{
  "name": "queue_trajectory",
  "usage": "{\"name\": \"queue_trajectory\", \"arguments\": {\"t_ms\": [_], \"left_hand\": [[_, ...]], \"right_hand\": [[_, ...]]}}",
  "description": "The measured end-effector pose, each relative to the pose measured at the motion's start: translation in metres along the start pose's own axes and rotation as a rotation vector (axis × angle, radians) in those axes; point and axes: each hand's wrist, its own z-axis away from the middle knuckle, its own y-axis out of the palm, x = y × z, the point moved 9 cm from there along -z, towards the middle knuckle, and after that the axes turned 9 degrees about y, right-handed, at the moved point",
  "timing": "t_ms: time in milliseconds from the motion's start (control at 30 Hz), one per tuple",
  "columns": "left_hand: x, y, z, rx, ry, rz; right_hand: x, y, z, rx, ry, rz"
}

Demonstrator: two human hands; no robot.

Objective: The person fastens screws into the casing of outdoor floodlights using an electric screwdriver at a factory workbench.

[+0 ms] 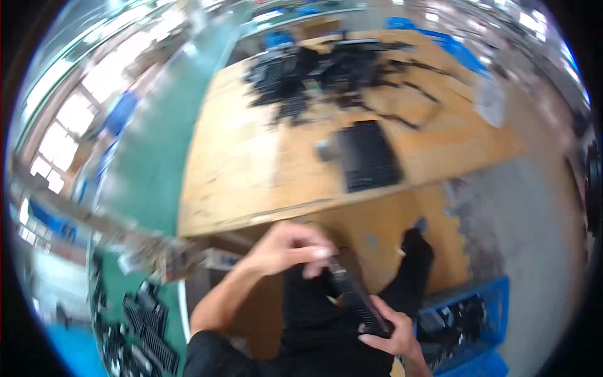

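My right hand (pixel 392 333) grips the lower end of a long black plastic part (pixel 358 298), thumb on one side and fingers on the other. The part is tilted above my lap, with ridges or slots along it and a small lighter piece near its upper end. My left hand (pixel 295 248) is at that upper end, with fingers curled and thumb pressed in a pinch; blur hides what lies between them. On the wooden table (pixel 239 169) ahead lies a black ribbed panel (pixel 369 156), and a small grey roundish object (pixel 325 150) is beside it.
A heap of black plastic parts (pixel 339 66) covers the table's far side, with thin black strips (pixel 421 91) at its right. A blue crate (pixel 499 311) of dark parts stands at my lower right. More black parts (pixel 147 327) lie on the green surface (pixel 147 179) at left.
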Motion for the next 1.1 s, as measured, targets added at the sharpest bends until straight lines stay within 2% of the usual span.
{"name": "queue_trajectory", "arguments": {"t_ms": [67, 133, 167, 200, 233, 300, 333, 367, 400, 467, 600, 733, 800, 900, 1000, 1100], "left_hand": [[0.016, -0.005, 0.000, -0.129, 0.032, 0.173], [0.006, -0.014, -0.004, -0.172, 0.082, 0.232], [0.003, -0.037, -0.004, -0.243, 0.112, 0.075], [0.002, -0.071, -0.004, -0.389, 0.181, -0.195], [0.002, -0.109, -0.002, -0.558, 0.191, -0.338], [0.001, -0.181, -0.003, -0.646, 0.246, -0.520], [0.000, -0.213, 0.001, -0.763, 0.205, -0.720], [-0.006, -0.231, -0.002, -0.789, 0.147, -0.991], [-0.003, -0.239, -0.010, -0.787, 0.133, -0.989], [-0.009, -0.225, -0.029, -0.639, 0.280, -1.347], [0.003, -0.213, -0.048, -0.534, 0.218, -1.462], [-0.001, -0.205, -0.054, -0.450, 0.265, -1.495], [0.004, -0.206, -0.060, -0.474, 0.304, -1.570], [-0.006, -0.187, -0.068, -0.461, 0.211, -1.587], [-0.017, -0.156, -0.077, -0.548, 0.170, -1.407], [-0.034, -0.073, -0.103, -0.406, 0.599, -1.296]], "right_hand": [[-0.011, 0.002, -0.014, -0.059, -0.018, -0.091], [-0.009, 0.000, -0.026, -0.053, 0.004, -0.114], [-0.008, -0.004, -0.033, -0.078, 0.008, -0.103], [-0.007, -0.009, -0.038, -0.107, 0.011, -0.094], [-0.006, -0.013, -0.041, -0.126, 0.033, -0.133], [-0.010, -0.023, -0.045, -0.140, 0.028, -0.150], [-0.012, -0.028, -0.046, -0.161, 0.022, -0.164], [-0.016, -0.032, -0.047, -0.184, 0.043, -0.181], [-0.021, -0.033, -0.049, -0.182, 0.056, -0.185], [-0.028, -0.041, -0.052, -0.222, 0.071, -0.195], [-0.033, -0.047, -0.056, -0.257, 0.096, -0.224], [-0.034, -0.058, -0.053, -0.321, 0.161, -0.218], [-0.040, -0.061, -0.054, -0.325, 0.191, -0.214], [-0.039, -0.069, -0.053, -0.321, 0.153, -0.231], [-0.037, -0.076, -0.053, -0.338, 0.151, -0.224], [-0.034, -0.077, -0.059, -0.330, 0.156, -0.186]]}}
